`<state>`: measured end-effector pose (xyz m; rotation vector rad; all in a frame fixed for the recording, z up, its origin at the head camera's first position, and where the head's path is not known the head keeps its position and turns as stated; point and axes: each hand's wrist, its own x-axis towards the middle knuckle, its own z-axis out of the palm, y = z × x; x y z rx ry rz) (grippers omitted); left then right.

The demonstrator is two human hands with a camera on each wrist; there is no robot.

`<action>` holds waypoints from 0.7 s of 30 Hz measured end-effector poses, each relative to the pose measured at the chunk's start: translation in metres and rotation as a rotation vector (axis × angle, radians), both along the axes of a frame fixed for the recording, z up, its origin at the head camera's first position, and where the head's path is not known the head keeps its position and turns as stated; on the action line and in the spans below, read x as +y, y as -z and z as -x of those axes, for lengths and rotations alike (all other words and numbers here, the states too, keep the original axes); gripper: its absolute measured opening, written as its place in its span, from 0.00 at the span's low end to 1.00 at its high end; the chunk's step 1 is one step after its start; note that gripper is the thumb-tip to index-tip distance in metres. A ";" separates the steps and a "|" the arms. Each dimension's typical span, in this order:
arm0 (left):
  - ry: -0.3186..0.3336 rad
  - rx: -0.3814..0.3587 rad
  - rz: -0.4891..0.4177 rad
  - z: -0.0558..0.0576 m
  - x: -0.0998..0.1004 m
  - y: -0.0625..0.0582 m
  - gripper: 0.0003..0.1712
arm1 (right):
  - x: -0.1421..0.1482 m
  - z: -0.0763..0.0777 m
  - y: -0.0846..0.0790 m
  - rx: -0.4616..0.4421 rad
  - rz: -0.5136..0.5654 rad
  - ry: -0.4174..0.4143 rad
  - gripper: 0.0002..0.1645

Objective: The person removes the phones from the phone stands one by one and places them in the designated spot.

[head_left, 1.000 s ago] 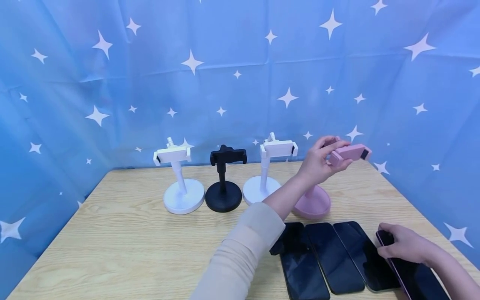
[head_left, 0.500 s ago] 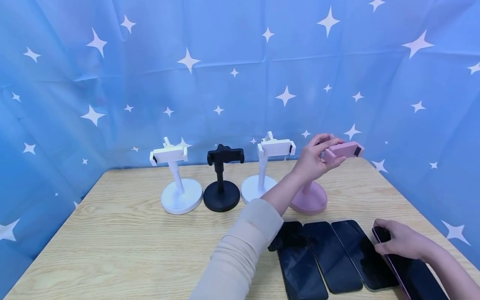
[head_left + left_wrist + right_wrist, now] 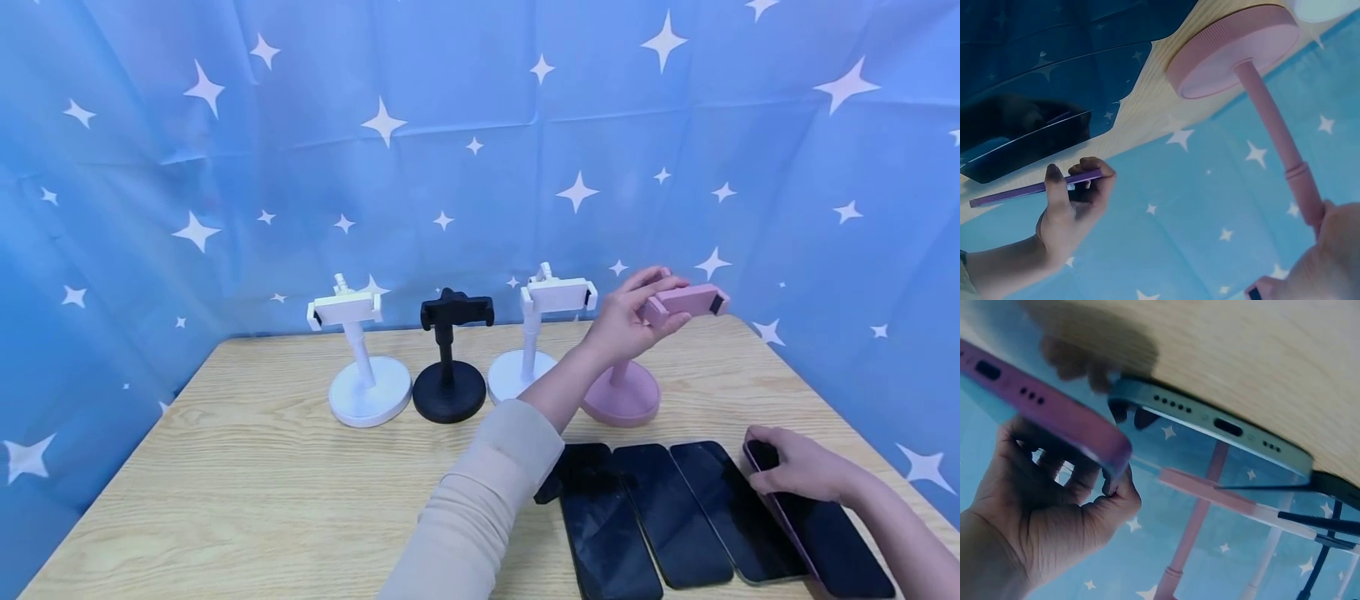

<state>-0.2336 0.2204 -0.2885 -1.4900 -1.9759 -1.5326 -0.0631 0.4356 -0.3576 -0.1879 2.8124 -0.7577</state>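
Observation:
My left hand (image 3: 626, 323) grips the pink phone stand (image 3: 626, 398) by its clamp head, the stand's round base below. The clamp's front (image 3: 688, 302) faces forward, with no phone in it. At the right, my right hand (image 3: 804, 468) holds a purple-edged phone (image 3: 832, 542) between thumb and fingers at its far end. In the right wrist view this phone (image 3: 1047, 406) is apart from a green-edged phone (image 3: 1247, 439) on the table. Left of it lie three dark phones side by side, including a middle one (image 3: 678, 525).
A white stand (image 3: 367, 392), a black stand (image 3: 447, 392) and another white stand (image 3: 528, 321) stand in a row left of the pink one, clamps without phones. My left forearm crosses before the second white stand's base. A blue star-patterned curtain (image 3: 465, 192) hangs behind the wooden table (image 3: 247, 500).
My left hand and the pink clamp have moved slightly left. My right hand has moved a little up in the view with the purple-edged phone, whose near end now shows.

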 end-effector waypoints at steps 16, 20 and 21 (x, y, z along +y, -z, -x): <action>0.047 -0.224 0.058 -0.004 -0.004 -0.002 0.24 | 0.024 0.016 0.018 0.080 0.023 -0.102 0.09; 0.020 -0.235 0.076 -0.004 -0.004 -0.002 0.24 | 0.026 0.019 0.019 0.052 0.014 -0.083 0.06; 0.015 -0.241 0.080 -0.004 -0.005 -0.002 0.24 | 0.026 0.019 0.018 0.043 0.012 -0.078 0.05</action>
